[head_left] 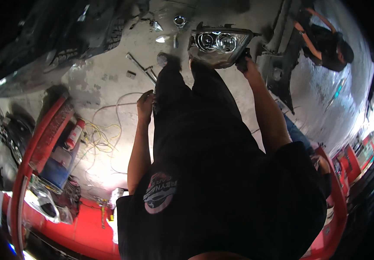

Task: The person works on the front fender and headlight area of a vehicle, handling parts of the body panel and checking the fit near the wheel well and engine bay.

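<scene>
One wide fisheye head view shows a person in matte black cloth trousers (215,91) and a black short-sleeved shirt (234,186), standing over a rough, stained grey concrete floor (104,80). The angular vehicle headlamp with a glossy clear lens and two round chromed projectors (215,43) lies at the upper centre, just beyond the feet. At its right end the right hand (247,65) has its fingers curled around a dark matte piece (242,60); whether this belongs to the lamp housing or is separate cannot be told. The left hand (145,103) hangs beside the left trouser leg with fingers partly bent; whether they pinch anything cannot be told. Just beyond it lies a straight silver metal bar (140,66), with a small brown rectangular block (130,75) to its left. Farther up are a shiny silver ring (179,21) and a pale, pointed, reflective piece (162,39). At left, thin yellow cable (104,143) lies in loose loops near a smooth red-and-white cylinder (74,135), beside a curved red frame with a worn surface (48,125). At upper right, another person in dark clothing (330,47) has both arms extended toward a long black part (284,84).
</scene>
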`<state>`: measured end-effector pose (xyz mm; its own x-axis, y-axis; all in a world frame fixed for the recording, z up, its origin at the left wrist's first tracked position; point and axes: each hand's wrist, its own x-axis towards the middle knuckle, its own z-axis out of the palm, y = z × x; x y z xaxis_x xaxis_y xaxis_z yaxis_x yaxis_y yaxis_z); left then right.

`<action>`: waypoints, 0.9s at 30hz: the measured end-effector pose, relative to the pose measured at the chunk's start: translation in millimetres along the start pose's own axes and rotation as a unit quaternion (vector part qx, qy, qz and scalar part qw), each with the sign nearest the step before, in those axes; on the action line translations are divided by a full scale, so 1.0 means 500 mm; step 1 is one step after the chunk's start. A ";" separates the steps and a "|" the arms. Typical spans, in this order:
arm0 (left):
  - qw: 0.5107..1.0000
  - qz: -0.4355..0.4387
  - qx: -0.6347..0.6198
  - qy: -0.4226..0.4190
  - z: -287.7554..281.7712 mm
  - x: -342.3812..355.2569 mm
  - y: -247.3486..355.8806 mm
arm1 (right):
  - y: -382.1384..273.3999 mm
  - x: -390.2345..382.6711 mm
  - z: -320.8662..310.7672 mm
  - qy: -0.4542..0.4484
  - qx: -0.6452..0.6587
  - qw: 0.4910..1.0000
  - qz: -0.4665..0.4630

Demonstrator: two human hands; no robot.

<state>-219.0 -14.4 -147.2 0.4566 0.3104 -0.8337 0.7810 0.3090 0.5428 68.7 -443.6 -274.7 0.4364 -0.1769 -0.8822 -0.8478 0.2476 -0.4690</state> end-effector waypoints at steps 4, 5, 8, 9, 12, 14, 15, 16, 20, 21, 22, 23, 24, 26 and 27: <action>0.994 0.073 0.078 -0.023 -0.010 0.041 -0.018 | 0.046 -0.032 -0.075 -0.036 0.084 0.995 0.028; 0.993 0.075 0.085 -0.032 -0.021 0.058 -0.016 | 0.060 -0.048 -0.083 -0.029 0.094 0.995 0.026; 0.994 -0.008 0.071 -0.083 -0.059 0.102 -0.007 | 0.109 -0.134 -0.113 0.033 0.111 0.993 0.032; 0.988 0.000 0.124 -0.088 -0.074 0.119 0.001 | 0.122 -0.163 -0.115 0.043 0.115 0.992 0.026; 0.983 0.042 0.159 -0.077 -0.105 0.160 0.026 | 0.155 -0.247 -0.098 0.007 0.129 0.992 0.016; 0.981 0.065 0.156 -0.092 -0.111 0.185 0.043 | 0.183 -0.312 -0.083 0.056 0.150 0.987 -0.009; 0.980 0.069 0.166 -0.087 -0.113 0.192 0.048 | 0.196 -0.344 -0.076 0.067 0.154 0.986 -0.013; 0.979 0.071 0.165 -0.095 -0.111 0.200 0.051 | 0.206 -0.369 -0.066 0.094 0.117 0.988 -0.024; 0.966 0.065 0.210 -0.139 -0.089 0.229 0.048 | 0.242 -0.450 -0.029 0.113 -0.003 0.988 -0.106; 0.960 0.104 0.218 -0.141 -0.082 0.233 0.043 | 0.250 -0.466 -0.019 0.119 0.002 0.987 -0.111; 0.957 0.093 0.230 -0.150 -0.079 0.236 0.037 | 0.255 -0.480 -0.006 0.134 -0.025 0.983 -0.126; 0.954 0.083 0.241 -0.157 -0.075 0.240 0.032 | 0.259 -0.492 0.007 0.139 -0.050 0.978 -0.145; 0.957 0.082 0.230 -0.159 -0.073 0.239 0.024 | 0.263 -0.503 0.023 0.153 -0.060 0.975 -0.147; 0.945 0.087 0.258 -0.183 -0.076 0.236 0.011 | 0.264 -0.525 0.052 0.165 -0.127 0.959 -0.192; 0.939 0.065 0.282 -0.185 -0.078 0.233 0.005 | 0.260 -0.533 0.069 0.188 -0.181 0.945 -0.199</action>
<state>-180.6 57.6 -238.9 0.5992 -0.0542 -0.7988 0.7618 -0.2685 0.5896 -147.6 -331.6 -102.2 0.6627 -0.5293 -0.5298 -0.7159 -0.2403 -0.6555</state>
